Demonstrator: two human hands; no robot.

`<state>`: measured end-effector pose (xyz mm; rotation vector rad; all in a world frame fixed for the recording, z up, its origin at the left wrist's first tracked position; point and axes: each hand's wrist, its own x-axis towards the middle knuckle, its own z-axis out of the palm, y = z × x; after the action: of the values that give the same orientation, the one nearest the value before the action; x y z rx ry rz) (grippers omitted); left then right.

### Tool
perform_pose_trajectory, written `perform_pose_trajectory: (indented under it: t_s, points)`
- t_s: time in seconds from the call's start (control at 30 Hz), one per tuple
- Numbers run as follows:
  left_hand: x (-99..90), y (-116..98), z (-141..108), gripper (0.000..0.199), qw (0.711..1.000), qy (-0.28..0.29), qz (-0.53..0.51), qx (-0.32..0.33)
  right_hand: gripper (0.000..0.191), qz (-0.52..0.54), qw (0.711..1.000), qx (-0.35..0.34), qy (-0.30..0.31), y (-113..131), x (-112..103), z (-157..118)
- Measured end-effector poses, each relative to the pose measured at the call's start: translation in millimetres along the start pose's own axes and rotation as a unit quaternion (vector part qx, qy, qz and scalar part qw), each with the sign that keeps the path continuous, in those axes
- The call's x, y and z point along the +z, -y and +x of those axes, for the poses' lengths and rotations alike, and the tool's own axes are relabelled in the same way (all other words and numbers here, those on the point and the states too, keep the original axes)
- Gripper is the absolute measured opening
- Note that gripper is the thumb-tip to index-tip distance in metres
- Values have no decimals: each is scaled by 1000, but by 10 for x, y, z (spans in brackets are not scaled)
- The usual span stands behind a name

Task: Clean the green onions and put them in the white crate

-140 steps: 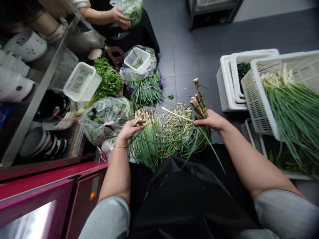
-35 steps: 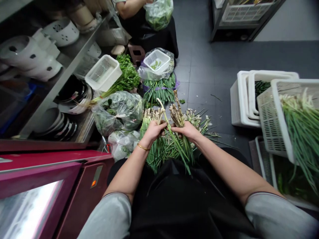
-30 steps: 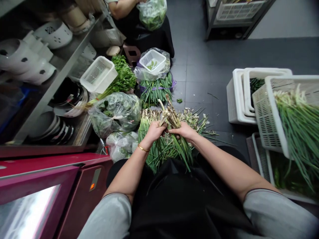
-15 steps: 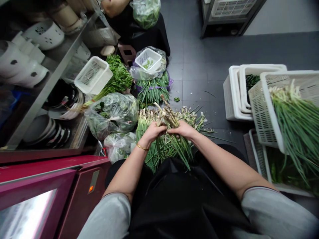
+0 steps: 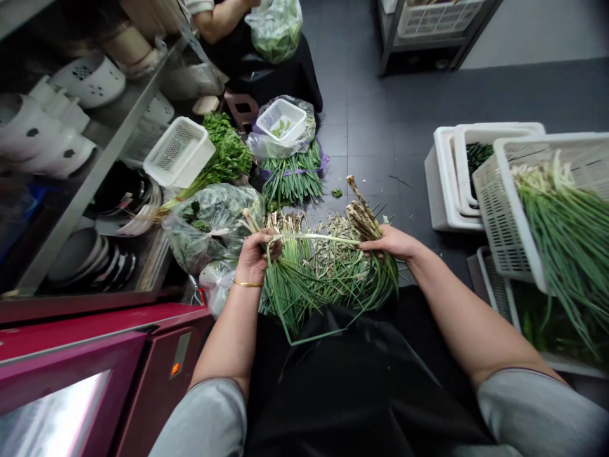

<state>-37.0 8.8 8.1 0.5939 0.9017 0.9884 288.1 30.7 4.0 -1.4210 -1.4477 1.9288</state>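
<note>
My left hand [image 5: 255, 255] is closed around a few green onions whose pale ends [image 5: 249, 219] stick up above the fingers. My right hand [image 5: 392, 244] grips a thicker bunch of green onions [image 5: 364, 218] with brown, soil-stained root ends pointing up and green leaves hanging below. A single pale stalk [image 5: 318, 237] stretches level between both hands. Beneath them lies a pile of green onions [image 5: 285, 279], with peeled scraps [image 5: 335, 231] on its far right side. The palms and part of the held stalks are hidden by the fingers.
White crates [image 5: 511, 209] stand at the right, one holding green onions [image 5: 566, 222]. Bagged greens [image 5: 212, 222], leafy herbs [image 5: 223, 149] and small white baskets [image 5: 178, 152] lie left and ahead. Another person's arm [image 5: 223, 22] is beyond a bag of greens [image 5: 276, 32]. Shelving [image 5: 95, 184] lines the left.
My hands have moved apart from being together on one bunch. The green onions are now split between them, with one stalk drawn out across the gap.
</note>
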Motion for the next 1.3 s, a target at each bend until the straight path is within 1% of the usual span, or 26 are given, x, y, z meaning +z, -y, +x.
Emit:
perform_pose_trajectory:
  t_s: [0.07,0.1,0.17,0.27,0.33,0.4,0.47,0.5,0.57,0.6,0.67,0.7,0.77,0.83,0.9,0.93,1.0,1.07,1.1,1.13,1.17,1.2,1.23,1.27,1.3]
  points:
    - [33,-2,-27,18,1000,7,19,-8,34,-15,1000,3,-5,-45,-196,-62]
    - [45,-17,-47,20,999,7,30,-9,34,-22,1000,7,-18,-85,-309,-92]
    - [44,-75,-94,26,999,-6,49,7,37,-31,997,20,-68,-197,-545,-154]
    - [5,-148,-114,29,996,-48,66,48,41,-22,987,38,-155,-367,-829,-250]
    - [14,-100,-47,23,990,-91,95,54,42,-10,985,33,-169,-416,-891,-290]
    - [87,32,76,20,979,-123,157,32,42,-5,989,17,-146,-393,-836,-283]
    - [209,190,212,33,966,-134,219,11,41,-13,994,4,-111,-320,-704,-228]
    - [273,255,270,42,963,-135,232,13,39,-21,995,-1,-95,-273,-626,-190]
    - [383,325,346,58,966,-130,220,32,36,-45,996,-13,-72,-179,-479,-125]
    - [422,332,357,63,970,-119,208,42,34,-60,996,-21,-64,-136,-416,-108]
    - [464,318,328,62,976,-75,202,45,31,-87,994,-37,-51,-76,-315,-107]
    - [464,316,297,58,975,-38,217,33,30,-99,993,-40,-42,-65,-277,-115]
    - [414,360,242,51,962,17,271,-12,28,-102,993,-46,-32,-92,-225,-115]
    - [313,463,221,52,959,41,277,-43,28,-82,994,-48,-52,-178,-196,-70]
    - [197,559,205,50,967,48,244,-52,26,-81,992,-56,-75,-281,-179,-13]
    - [145,573,182,48,970,45,232,-51,25,-88,991,-61,-74,-319,-179,0]
    - [56,487,99,44,978,14,203,-46,24,-108,990,-69,-61,-337,-217,-27]
    - [-15,255,-7,39,986,-42,160,-24,26,-116,988,-67,-71,-273,-335,-108]
    - [-44,116,-51,39,989,-83,120,8,28,-115,986,-64,-104,-225,-419,-148]
    - [-66,-13,-79,40,990,-106,89,31,30,-109,982,-55,-142,-179,-508,-175]
    - [-76,-112,-91,39,988,-122,73,64,33,-101,980,-48,-166,-142,-586,-183]
    - [-69,-166,-85,36,986,-124,78,81,35,-84,979,-54,-180,-117,-640,-171]
    - [-41,-171,-65,34,985,-117,97,83,37,-68,981,-55,-175,-100,-655,-140]
    - [9,-129,-36,33,984,-110,124,65,38,-55,984,-55,-162,-88,-625,-97]
    - [79,-50,0,35,984,-89,146,40,38,-44,987,-57,-142,-75,-548,-47]
